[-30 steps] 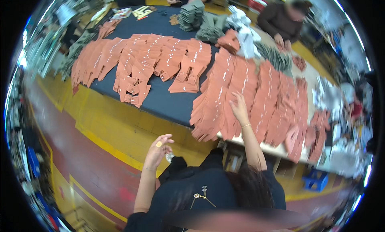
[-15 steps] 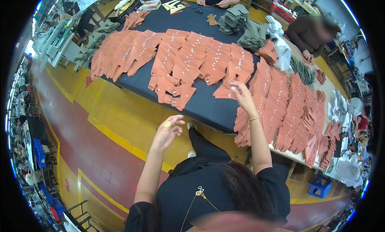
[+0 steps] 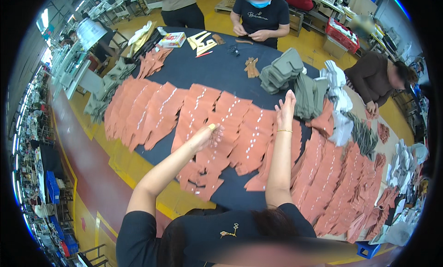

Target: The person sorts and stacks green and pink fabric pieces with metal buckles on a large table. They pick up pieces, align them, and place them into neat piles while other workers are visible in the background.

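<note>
Overlapping rows of rust-orange cut fabric pieces (image 3: pixel 161 108) with small white labels spread over the dark table (image 3: pixel 212 68). Above the middle rows hovers my left hand (image 3: pixel 210 137), empty, its fingers loosely bent and apart, with something yellow on one finger. My right hand (image 3: pixel 287 108) reaches farther forward, fingers stretched out and holding nothing, close to the stacked grey-green fabric pieces (image 3: pixel 281 71). A thin bracelet circles that wrist. Whether either hand touches the cloth beneath is hard to tell.
Across the table a masked person (image 3: pixel 260 18) handles something small; another person (image 3: pixel 383 78) works at the right. Yellow pattern templates (image 3: pixel 199 42), a small box (image 3: pixel 172 40) and brown scraps (image 3: pixel 251 68) lie at the far side. White bundles (image 3: pixel 339 96) stand right of the grey-green stacks.
My view has shifted toward the table's far side. Both hands have moved forward over the table, the right one farther, and both stay empty.
</note>
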A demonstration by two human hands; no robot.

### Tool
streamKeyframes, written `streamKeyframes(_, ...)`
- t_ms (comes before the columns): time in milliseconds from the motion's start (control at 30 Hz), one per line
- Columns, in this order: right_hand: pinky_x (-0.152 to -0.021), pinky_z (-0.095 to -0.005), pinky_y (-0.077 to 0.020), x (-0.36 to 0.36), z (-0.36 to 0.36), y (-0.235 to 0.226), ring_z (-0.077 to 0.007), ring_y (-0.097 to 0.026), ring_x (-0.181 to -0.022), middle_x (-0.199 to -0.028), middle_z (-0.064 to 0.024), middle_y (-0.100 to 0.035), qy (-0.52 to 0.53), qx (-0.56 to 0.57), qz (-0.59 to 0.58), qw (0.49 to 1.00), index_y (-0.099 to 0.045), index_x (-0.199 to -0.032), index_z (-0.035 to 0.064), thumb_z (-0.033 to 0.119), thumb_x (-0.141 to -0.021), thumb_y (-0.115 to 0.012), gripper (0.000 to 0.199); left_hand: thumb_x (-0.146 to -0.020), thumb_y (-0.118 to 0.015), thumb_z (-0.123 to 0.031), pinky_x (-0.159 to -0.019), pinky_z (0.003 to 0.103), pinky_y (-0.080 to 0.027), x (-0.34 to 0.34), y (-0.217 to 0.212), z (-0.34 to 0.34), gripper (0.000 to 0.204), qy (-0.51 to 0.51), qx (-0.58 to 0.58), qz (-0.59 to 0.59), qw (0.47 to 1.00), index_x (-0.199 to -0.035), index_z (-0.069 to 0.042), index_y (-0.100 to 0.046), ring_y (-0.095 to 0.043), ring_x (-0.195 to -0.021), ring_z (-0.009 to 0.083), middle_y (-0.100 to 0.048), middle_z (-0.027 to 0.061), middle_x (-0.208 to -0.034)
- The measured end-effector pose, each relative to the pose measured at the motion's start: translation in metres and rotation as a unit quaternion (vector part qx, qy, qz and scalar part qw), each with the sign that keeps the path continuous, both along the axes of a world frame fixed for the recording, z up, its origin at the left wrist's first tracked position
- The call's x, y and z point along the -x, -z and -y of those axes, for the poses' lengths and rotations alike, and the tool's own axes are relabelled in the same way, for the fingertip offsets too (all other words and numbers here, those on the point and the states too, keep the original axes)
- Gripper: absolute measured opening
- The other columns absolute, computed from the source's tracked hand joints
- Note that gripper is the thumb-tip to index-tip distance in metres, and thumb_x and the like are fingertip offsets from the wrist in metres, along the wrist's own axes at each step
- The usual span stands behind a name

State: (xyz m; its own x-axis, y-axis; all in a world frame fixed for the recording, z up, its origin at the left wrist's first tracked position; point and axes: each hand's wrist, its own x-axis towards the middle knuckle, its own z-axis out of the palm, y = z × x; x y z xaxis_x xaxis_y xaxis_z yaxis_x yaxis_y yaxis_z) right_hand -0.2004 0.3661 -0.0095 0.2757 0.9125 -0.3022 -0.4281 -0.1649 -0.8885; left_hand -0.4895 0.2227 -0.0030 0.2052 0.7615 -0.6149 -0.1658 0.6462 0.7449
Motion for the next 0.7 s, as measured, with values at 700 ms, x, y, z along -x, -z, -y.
streamKeyframes(700,-0.103,-0.0634,-0.0156,-0.009,-0.122,0.028,-0.0321,-0.01,-0.141,-0.156,-0.0101,-0.005,0.035,0.014,-0.081,0.996,0.003,-0.149,0.0305,0.055,-0.086,-0.062,0.094,-0.098,-0.035,-0.044,-0.09,0.038,-0.048,-0.144,0.151,-0.432,0.052,0.092,0.129,0.027,0.987,-0.121,-0.001,-0.054,-0.06,-0.104,0.0226,-0.06,0.0125,-0.119)
